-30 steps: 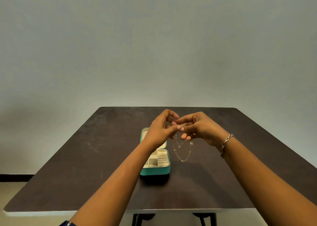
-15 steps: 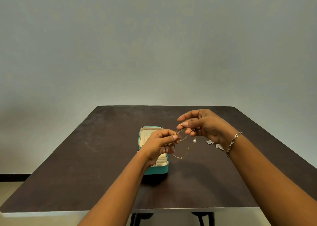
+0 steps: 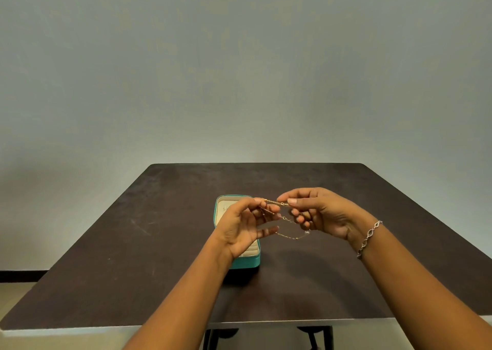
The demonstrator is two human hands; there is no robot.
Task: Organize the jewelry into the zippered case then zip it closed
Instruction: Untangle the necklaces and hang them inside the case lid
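Since the earlier frame the left-hand grip (image 3: pixel 241 227) is raised with its lower fingers spread, and the gold necklace (image 3: pixel 288 235) is held stretched above the desk (image 3: pixel 159 243), pinched between thumb and forefinger by both it and the right-hand grip (image 3: pixel 322 211), just beside the open teal case (image 3: pixel 246 262).

The left hand (image 3: pixel 239 227) and right hand (image 3: pixel 319 214) hover over the middle of a dark desk (image 3: pixel 159 256), each pinching a thin gold chain (image 3: pixel 288 236) whose sagging loops bar the gap between them. Beneath the left hand an open teal case (image 3: pixel 247 262) stands on the desk, its 7 o'clock corner covered by the left forearm (image 3: pixel 197 283). Open desktop stretches from the case toward 9 and 12 o'clock; at 3 o'clock the right hand hides the surface below it.
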